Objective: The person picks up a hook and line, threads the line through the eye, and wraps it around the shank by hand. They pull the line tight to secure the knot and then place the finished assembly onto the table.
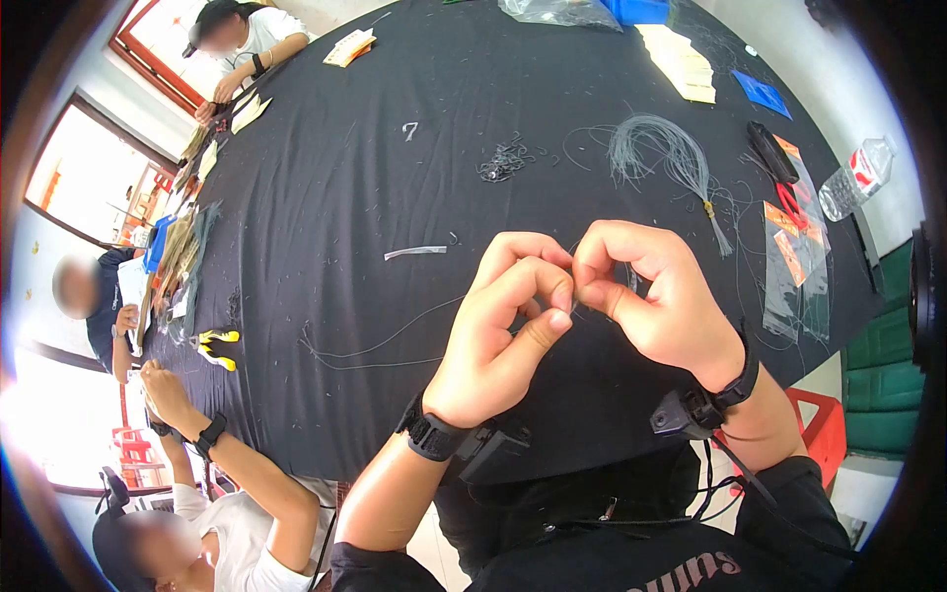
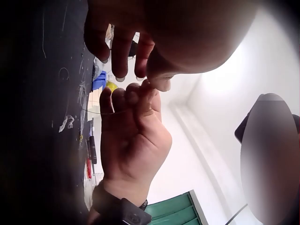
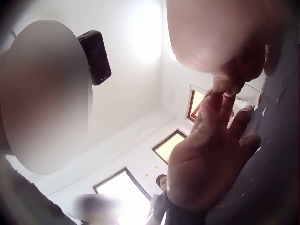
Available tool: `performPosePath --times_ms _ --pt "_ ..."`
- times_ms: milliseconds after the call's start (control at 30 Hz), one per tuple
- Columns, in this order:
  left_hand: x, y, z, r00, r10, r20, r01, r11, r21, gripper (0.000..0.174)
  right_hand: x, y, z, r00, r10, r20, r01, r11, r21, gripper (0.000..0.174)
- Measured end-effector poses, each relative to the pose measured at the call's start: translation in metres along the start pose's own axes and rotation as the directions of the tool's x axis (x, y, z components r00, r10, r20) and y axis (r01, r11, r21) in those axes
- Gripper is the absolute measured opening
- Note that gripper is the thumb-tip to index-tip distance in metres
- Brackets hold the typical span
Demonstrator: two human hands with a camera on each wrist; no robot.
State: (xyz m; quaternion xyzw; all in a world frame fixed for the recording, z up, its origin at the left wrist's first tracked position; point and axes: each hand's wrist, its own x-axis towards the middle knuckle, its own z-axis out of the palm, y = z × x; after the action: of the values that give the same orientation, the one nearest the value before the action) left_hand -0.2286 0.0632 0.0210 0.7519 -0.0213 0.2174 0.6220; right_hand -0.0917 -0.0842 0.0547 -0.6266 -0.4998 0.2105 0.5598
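Both hands meet fingertip to fingertip over the near side of the black-covered table. My left hand (image 1: pixel 498 345) pinches between thumb and index finger, and a thin fishing line (image 1: pixel 395 365) trails from it leftward across the cloth. My right hand (image 1: pixel 659 286) pinches at the same spot, its fingers curled. In the left wrist view a strand of line (image 2: pixel 97 112) runs out from the right fingers. Whatever sits between the fingertips is mostly hidden. Beyond the hands lie a pile of dark fish hooks (image 1: pixel 503 163) and a tied bundle of clear line (image 1: pixel 656 148).
A short clear strip (image 1: pixel 414 253) lies left of the hands. Yellow-handled pliers (image 1: pixel 219 349) are at the left edge. On the right are red-handled scissors (image 1: pixel 789 202), plastic packets (image 1: pixel 784 261) and a water bottle (image 1: pixel 856 180). Other people sit along the left side.
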Motion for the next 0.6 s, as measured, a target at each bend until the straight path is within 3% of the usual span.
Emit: performPosePath --times_ms 200,300,333,433,533,600 --pt "0.0 -0.003 0.0 0.995 -0.04 -0.096 0.04 0.999 0.007 0.018 0.001 0.004 -0.002 1.0 -0.012 -0.01 0.012 0.999 0.035 0.01" --pt "0.002 0.01 0.002 0.986 -0.12 -0.116 0.099 0.98 -0.172 0.038 0.001 0.003 -0.001 1.0 -0.004 -0.01 0.005 0.998 0.062 0.01" --pt "0.002 0.008 -0.002 0.992 -0.101 -0.073 0.087 0.981 -0.176 0.056 0.001 0.003 -0.001 1.0 -0.003 -0.005 0.003 0.998 0.061 0.01" --pt "0.003 0.01 -0.002 0.991 -0.087 -0.106 0.063 0.975 -0.213 0.069 0.001 0.004 -0.002 0.999 0.032 0.009 -0.033 0.995 0.094 0.011" --pt "0.003 0.005 -0.004 0.99 -0.114 -0.089 0.086 0.958 -0.272 0.069 0.002 0.007 -0.003 0.998 0.065 0.006 -0.065 0.985 0.162 0.01" --pt "0.002 0.006 -0.005 0.988 -0.126 -0.088 0.083 0.921 -0.382 0.058 0.002 0.006 -0.004 0.995 0.098 0.002 -0.096 0.969 0.228 0.009"
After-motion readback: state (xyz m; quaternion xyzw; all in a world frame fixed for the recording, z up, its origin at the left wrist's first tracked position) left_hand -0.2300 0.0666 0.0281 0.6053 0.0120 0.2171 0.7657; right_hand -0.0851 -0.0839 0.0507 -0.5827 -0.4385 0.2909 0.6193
